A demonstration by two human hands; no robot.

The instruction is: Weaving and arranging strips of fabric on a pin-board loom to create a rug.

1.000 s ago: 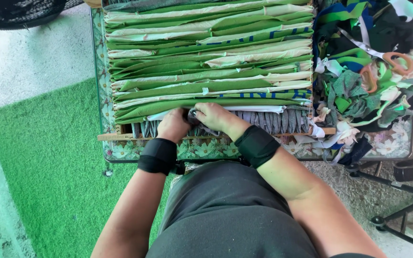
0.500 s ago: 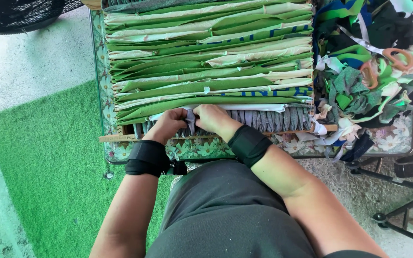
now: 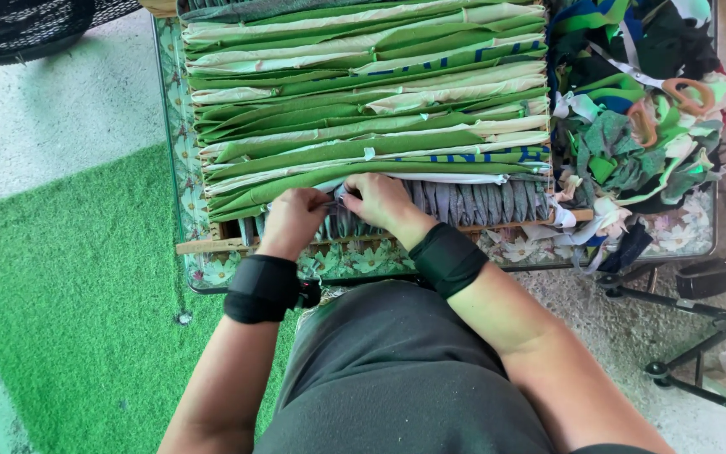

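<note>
A wooden loom frame (image 3: 212, 245) lies on a flower-patterned table (image 3: 180, 134). Rows of green and pale fabric strips (image 3: 363, 101) are woven across it, over grey vertical strips (image 3: 481, 200) that show at the near edge. My left hand (image 3: 294, 220) and my right hand (image 3: 380, 202) meet at the near edge of the weave. Both pinch a pale fabric strip (image 3: 334, 198) among the grey strips. Each wrist wears a black band.
A heap of green, blue, black and white fabric scraps (image 3: 632, 109) with orange-handled scissors (image 3: 686, 94) fills the table's right end. Green artificial turf (image 3: 69, 319) lies left, concrete beyond it. Black metal stand legs (image 3: 699, 303) are at right.
Both hands have shifted slightly left along the near edge of the weave and still work the same strip. The view has tilted a little.
</note>
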